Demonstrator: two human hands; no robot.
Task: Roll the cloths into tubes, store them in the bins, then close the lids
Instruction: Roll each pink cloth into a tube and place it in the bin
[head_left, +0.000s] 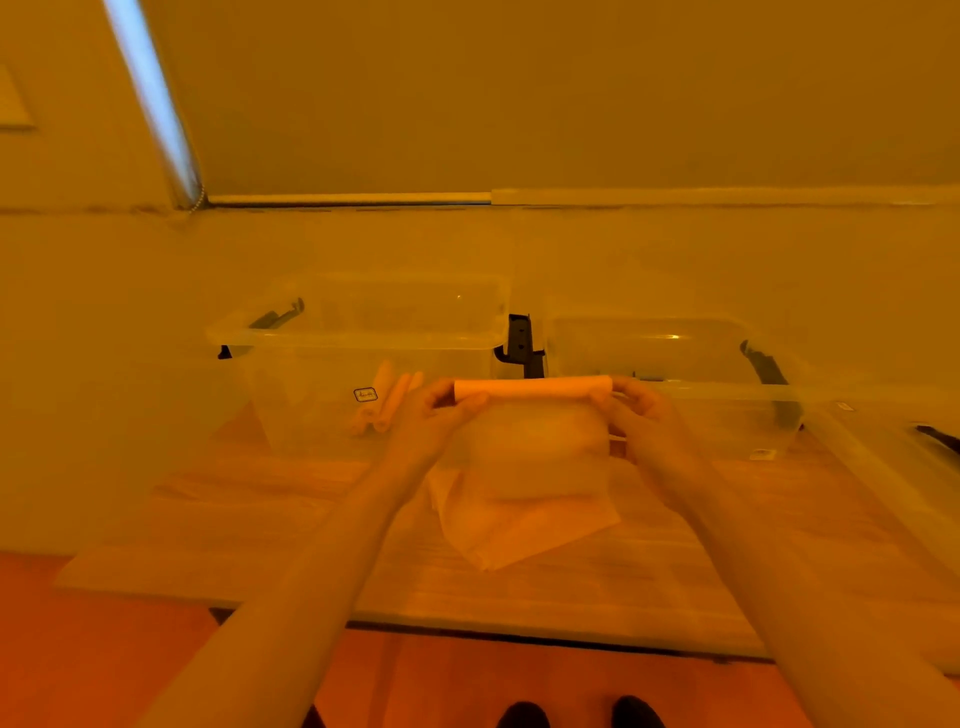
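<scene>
A pale cloth is partly rolled into a tube (532, 387), held up in the air above the table. My left hand (434, 410) grips its left end and my right hand (636, 410) grips its right end. The unrolled part of the cloth (530, 441) hangs blurred below the tube. More flat cloths (519, 525) lie on the table beneath. Two clear bins stand behind, lids off: the left bin (291, 395) holds several rolled cloths (387, 402), the right bin (727, 415) shows nothing I can make out inside.
The wooden table (260, 519) has its front edge near me. A clear lid (893, 467) with a dark latch lies at the right. Dark latches sit on the bin ends. A wall runs behind the bins. My shoes show at the floor.
</scene>
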